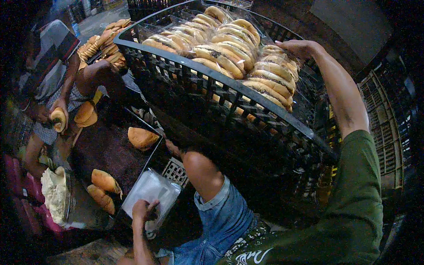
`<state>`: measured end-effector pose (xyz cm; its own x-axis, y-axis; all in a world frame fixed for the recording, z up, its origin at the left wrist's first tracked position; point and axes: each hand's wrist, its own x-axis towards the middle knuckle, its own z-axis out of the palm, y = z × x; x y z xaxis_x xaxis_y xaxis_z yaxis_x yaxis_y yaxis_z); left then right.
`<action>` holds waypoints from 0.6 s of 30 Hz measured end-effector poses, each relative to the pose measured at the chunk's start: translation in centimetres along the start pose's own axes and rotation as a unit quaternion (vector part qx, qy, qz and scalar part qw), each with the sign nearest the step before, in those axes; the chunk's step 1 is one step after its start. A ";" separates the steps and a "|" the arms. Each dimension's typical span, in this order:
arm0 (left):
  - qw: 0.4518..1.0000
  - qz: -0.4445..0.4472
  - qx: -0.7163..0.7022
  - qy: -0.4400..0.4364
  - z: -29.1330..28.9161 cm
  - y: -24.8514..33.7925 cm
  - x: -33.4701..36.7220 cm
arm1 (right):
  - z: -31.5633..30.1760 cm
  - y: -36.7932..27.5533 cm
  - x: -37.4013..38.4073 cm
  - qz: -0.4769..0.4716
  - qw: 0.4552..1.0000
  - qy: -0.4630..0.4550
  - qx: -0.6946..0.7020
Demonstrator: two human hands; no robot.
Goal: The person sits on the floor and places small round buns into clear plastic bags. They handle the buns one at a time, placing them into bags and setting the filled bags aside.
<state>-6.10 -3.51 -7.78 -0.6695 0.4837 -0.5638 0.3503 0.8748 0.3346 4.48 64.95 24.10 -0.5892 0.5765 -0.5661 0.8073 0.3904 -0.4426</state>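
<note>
My left hand [144, 211] rests over a stack of clear plastic bags [148, 192], touching the top sheets. One finger is stretched out and the others are partly curled; nothing shows held in it. My right hand [299, 47] reaches out to the far right part of a black plastic crate [185, 62]. Its fingers lie extended at the end of a row of filled buns [276, 73] in clear wrappers, and its underside is hidden. More wrapped buns [234, 39] stand on edge in rows inside the crate.
At the left, a person's hands [59, 110] hold a split bun [58, 120]. Between us is a dark tray [110, 141] with loose buns [142, 138]. A container of pale cream [55, 196] stands near left. Behind is a pile of buns [108, 42]; a slatted crate [382, 128] stands right.
</note>
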 end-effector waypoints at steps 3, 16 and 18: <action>0.982 -0.049 -0.158 -0.092 -2.3 0.5 -2.1 | 1.0 -2.1 -2.0 -0.032 0.996 -0.052 -0.057; 0.820 0.157 -0.402 0.375 -9.0 3.8 -11.9 | 36.4 -26.7 -22.6 -0.645 0.676 -0.052 -0.353; 0.798 0.090 -0.440 0.402 -8.3 1.0 -12.4 | 44.0 -27.3 -22.0 -0.719 0.671 -0.088 -0.158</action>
<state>-2.83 -8.85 5.82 -0.9879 0.1172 0.1018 0.1298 0.2644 0.9556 -6.08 10.02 17.97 -0.7389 -0.6422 0.2037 -0.6502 0.6003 -0.4657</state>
